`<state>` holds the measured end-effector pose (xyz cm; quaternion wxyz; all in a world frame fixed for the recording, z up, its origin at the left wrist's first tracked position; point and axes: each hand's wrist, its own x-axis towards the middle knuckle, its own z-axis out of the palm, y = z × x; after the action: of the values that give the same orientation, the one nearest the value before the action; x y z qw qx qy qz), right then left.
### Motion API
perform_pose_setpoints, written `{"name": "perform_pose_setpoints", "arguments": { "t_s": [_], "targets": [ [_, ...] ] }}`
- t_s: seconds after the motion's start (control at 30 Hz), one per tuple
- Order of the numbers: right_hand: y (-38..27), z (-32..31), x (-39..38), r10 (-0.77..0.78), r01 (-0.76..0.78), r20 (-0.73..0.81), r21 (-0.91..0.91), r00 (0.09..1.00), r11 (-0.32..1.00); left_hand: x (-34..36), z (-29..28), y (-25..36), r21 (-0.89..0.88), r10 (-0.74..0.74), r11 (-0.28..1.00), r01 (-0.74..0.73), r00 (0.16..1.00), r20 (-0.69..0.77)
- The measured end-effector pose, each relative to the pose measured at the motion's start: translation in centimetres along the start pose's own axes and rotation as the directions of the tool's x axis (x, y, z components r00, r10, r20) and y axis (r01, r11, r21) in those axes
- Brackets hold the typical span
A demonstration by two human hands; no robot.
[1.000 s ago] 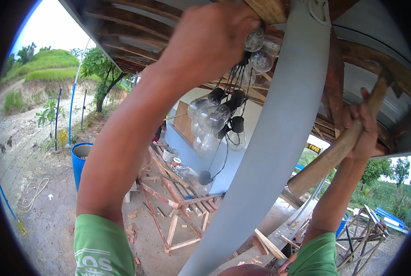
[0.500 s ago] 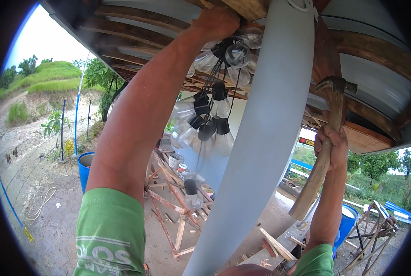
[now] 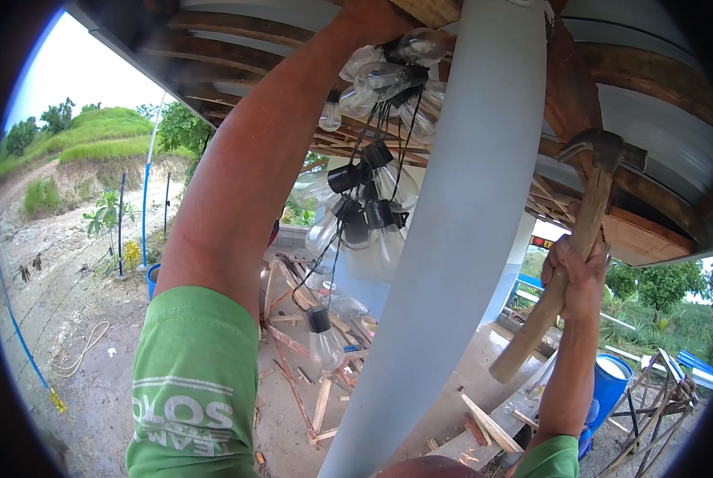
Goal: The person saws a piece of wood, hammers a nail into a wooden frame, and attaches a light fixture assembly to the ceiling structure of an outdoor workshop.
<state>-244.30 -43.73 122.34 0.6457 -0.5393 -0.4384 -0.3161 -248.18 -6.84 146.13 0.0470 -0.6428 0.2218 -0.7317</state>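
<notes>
My left hand [image 3: 376, 21] is raised to the roof timbers, partly cut off by the top edge. It looks closed, but whatever its fingers hold is hidden. Just below and beside it hangs a bunch of string lights [image 3: 378, 213], clear bulbs with black sockets on dark wires. One bulb [image 3: 325, 348] dangles lower than the others. On the right, my right hand [image 3: 577, 275] grips a claw hammer [image 3: 586, 215] by its wooden handle, head up, below the rafters. A thick pale grey post [image 3: 452, 239] stands between my arms.
Wooden rafters [image 3: 245, 60] and metal roofing are overhead. Below lie timber frames [image 3: 304, 398] and loose wood offcuts [image 3: 488, 422]. A blue barrel [image 3: 607, 390] stands at the lower right beside a stand of crossed sticks [image 3: 651, 406]. Another blue barrel [image 3: 152, 280] is partly behind my left arm.
The bulbs have swung and turned, and the lowest one has shifted slightly left. The hammer and right hand have moved a little right in the picture. My left hand sits higher, more cut off.
</notes>
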Motion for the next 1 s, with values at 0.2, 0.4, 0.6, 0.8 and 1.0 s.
{"name": "perform_pose_setpoints", "arguments": {
  "t_s": [0.2,0.4,0.6,0.8,1.0],
  "targets": [
    [3.3,3.4,-1.5,-0.034,0.028,-0.083,-0.075,0.996,0.997,-0.1,-0.3,0.1,0.039,0.04,0.998,-0.04,0.999,-0.01],
    [5.5,5.0,-1.8,-0.119,0.117,-0.091,-0.025,0.989,0.993,0.0,1.1,-0.3,0.122,0.123,0.986,-0.114,0.99,-0.068],
    [4.9,5.6,-2.3,-0.06,0.058,-0.032,-0.043,0.998,0.997,0.3,0.8,-1.6,0.045,0.08,0.996,-0.082,0.996,0.051],
    [6.3,4.5,-2.7,-0.058,0.057,-0.02,-0.049,0.998,0.997,1.2,1.2,-2.9,0.106,0.125,0.984,-0.145,0.976,0.178],
    [8.5,3.8,-3.0,0.005,-0.005,-0.018,-0.014,1.0,1.0,1.3,0.6,-3.2,0.217,0.201,0.949,-0.229,0.969,0.143]
  ]
}}
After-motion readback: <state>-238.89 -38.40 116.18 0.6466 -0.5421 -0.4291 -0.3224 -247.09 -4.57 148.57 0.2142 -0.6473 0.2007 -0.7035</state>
